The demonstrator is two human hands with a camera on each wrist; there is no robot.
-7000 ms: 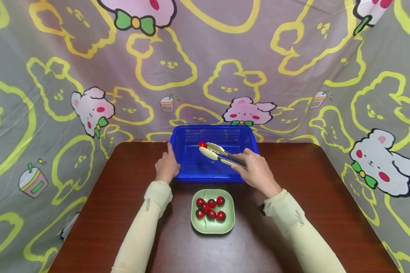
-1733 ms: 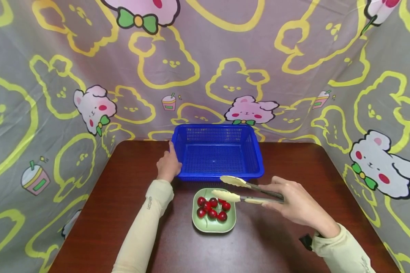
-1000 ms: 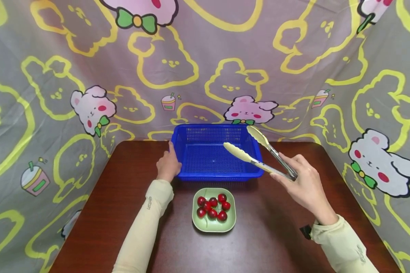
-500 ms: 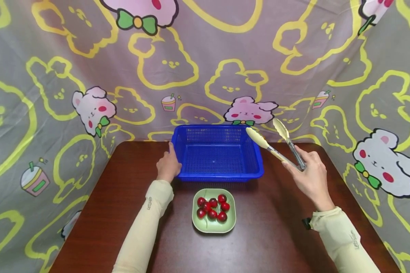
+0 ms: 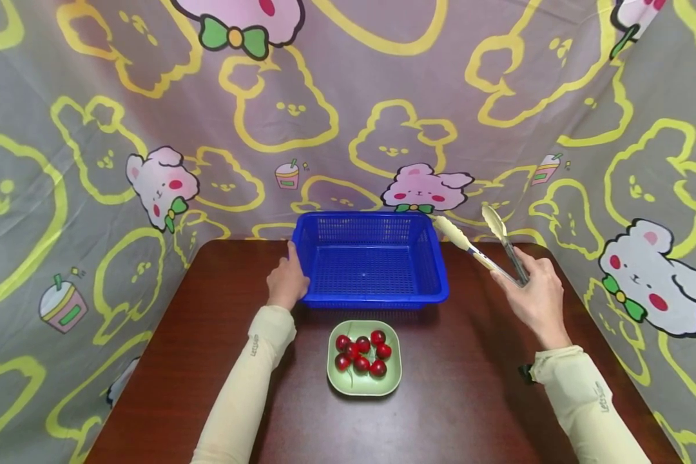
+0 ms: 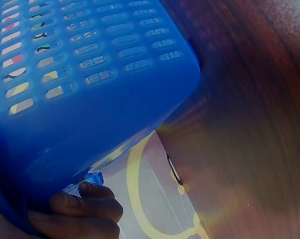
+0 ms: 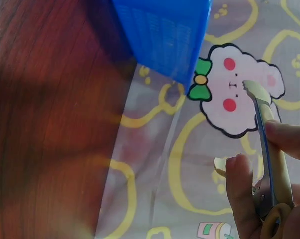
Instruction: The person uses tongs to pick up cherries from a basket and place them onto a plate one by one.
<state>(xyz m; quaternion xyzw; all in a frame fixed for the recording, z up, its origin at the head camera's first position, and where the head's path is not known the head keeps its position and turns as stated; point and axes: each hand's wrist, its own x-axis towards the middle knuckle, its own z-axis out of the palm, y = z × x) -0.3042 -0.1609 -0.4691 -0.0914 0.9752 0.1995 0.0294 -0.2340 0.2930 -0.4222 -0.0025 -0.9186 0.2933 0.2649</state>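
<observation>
My left hand (image 5: 287, 282) grips the left rim of a blue plastic basket (image 5: 377, 300), and in the left wrist view its fingers (image 6: 85, 211) curl round the rim. To the right of the basket, my right hand (image 5: 536, 296) holds tongs (image 5: 486, 261) with cream tips and metal arms. The tongs point away from me, their tips spread and nothing between them. Thumb and fingers wrap the tong arms (image 7: 274, 159) in the right wrist view. In front of the basket, several dark red cherries (image 5: 361, 365) lie in a light green square dish (image 5: 364, 388).
Everything stands on a dark brown wooden table (image 5: 209, 361). A cartoon-printed cloth (image 5: 348, 77) hangs close behind the basket and along both sides.
Seven seconds ago the tongs held a cherry over the basket; that cherry is gone from them and the dish holds one more. The tongs then moved from the dish to the basket's right.
</observation>
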